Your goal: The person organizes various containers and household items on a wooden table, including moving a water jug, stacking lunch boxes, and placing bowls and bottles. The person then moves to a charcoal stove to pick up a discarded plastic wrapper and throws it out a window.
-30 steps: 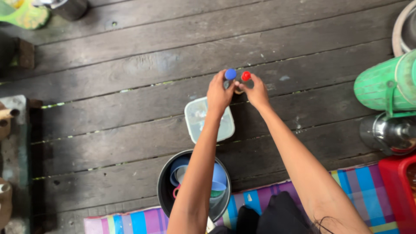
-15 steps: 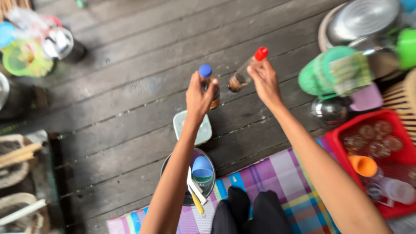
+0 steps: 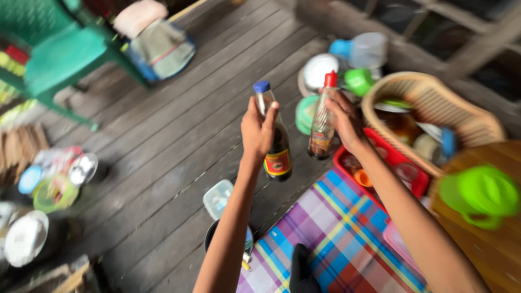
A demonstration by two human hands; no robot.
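The left hand [image 3: 258, 129] grips a blue-capped bottle [image 3: 274, 141] of dark sauce, held upright above the wooden floor [image 3: 163, 135]. Just to its right, the right hand [image 3: 344, 120] is closed around a red-capped bottle [image 3: 322, 122], nearly upright. Right of both sit a red tray [image 3: 380, 163] and a woven basket [image 3: 434, 108]; a checked mat [image 3: 336, 228] lies nearer.

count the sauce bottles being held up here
2. The blue-capped bottle is in the left hand; the red-capped bottle is in the right hand. More bottles may be hidden among the blurred clutter in the red crate.
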